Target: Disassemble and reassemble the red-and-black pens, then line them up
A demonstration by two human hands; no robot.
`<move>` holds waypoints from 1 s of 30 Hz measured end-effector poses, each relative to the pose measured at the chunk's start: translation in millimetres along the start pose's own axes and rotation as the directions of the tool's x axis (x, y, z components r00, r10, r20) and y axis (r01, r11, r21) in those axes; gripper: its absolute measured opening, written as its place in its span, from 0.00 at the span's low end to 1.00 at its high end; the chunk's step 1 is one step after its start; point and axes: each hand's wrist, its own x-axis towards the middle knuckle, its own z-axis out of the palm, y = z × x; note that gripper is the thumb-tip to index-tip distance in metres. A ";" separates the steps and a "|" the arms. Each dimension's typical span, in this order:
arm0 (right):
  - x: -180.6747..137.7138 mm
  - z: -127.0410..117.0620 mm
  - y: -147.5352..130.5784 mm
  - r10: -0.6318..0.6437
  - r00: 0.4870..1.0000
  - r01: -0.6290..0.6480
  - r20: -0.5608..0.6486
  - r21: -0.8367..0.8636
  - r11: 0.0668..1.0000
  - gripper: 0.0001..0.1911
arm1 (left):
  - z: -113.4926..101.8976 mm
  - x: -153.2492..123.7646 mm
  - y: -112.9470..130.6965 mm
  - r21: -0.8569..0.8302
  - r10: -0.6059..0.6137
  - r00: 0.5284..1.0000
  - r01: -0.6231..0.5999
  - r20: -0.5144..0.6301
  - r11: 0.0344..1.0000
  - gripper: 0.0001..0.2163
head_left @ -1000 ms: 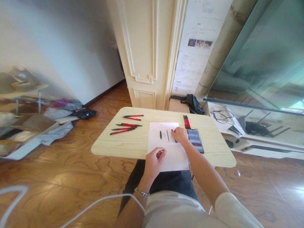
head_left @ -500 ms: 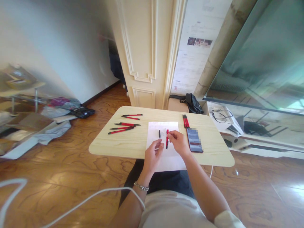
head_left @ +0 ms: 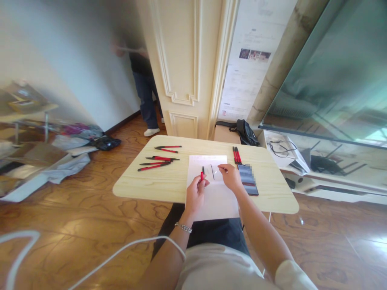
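My left hand (head_left: 196, 194) is closed around a red pen barrel (head_left: 202, 176), which stands roughly upright between thumb and fingers. Just beyond it, a short black pen part (head_left: 203, 169) lies on the white paper (head_left: 211, 203). A thin dark ink refill (head_left: 212, 172) rests on the same sheet, between my two hands. My right hand (head_left: 230, 176) is over the paper's right edge with its thumb and fingertips pinched together. Whatever is in that pinch, if anything, is too small to make out.
Several red and black pens (head_left: 163, 158) lie at the table's left. More pens (head_left: 236, 154) lie side by side at the right, above a phone (head_left: 248, 183). A person (head_left: 145, 88) stands by the doorway. A white cable (head_left: 133, 242) crosses near my left forearm.
The red barrel has gone from my right hand to my left, leaving the refill visible on the paper. My right hand has shifted slightly right. The person has come further into view.
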 end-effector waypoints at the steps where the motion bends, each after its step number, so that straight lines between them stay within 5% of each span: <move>1: 5.2 0.5 5.5 0.001 1.000 0.001 0.027 -0.065 0.998 0.12 | 0.9 0.8 -2.8 0.014 -0.001 1.000 0.001 -0.007 1.000 0.17; 6: 14.1 9.6 19.4 -0.017 0.983 0.054 0.181 -0.202 0.978 0.14 | 2.6 0.9 -8.9 0.048 -0.005 1.000 0.004 0.020 0.999 0.15; 15: 13.5 18.8 16.5 -0.035 0.984 0.086 0.175 -0.292 0.953 0.10 | 3.3 0.9 -8.3 0.063 -0.013 0.999 0.010 0.048 0.998 0.15; 20: 8.2 14.6 14.2 0.021 0.996 -0.025 0.092 0.044 0.999 0.09 | 3.1 0.1 -6.7 0.047 -0.012 0.998 0.009 0.055 0.999 0.16; 25: -11.9 8.9 -4.6 -0.021 0.994 -0.037 0.104 0.520 0.853 0.13 | 3.5 -1.3 -3.4 0.024 0.003 0.998 -0.005 0.056 1.000 0.17; 30: -21.2 5.2 -21.1 -0.059 0.991 -0.024 0.122 0.589 0.808 0.13 | 4.1 -1.5 -2.6 0.030 0.023 0.999 -0.025 0.043 0.999 0.16</move>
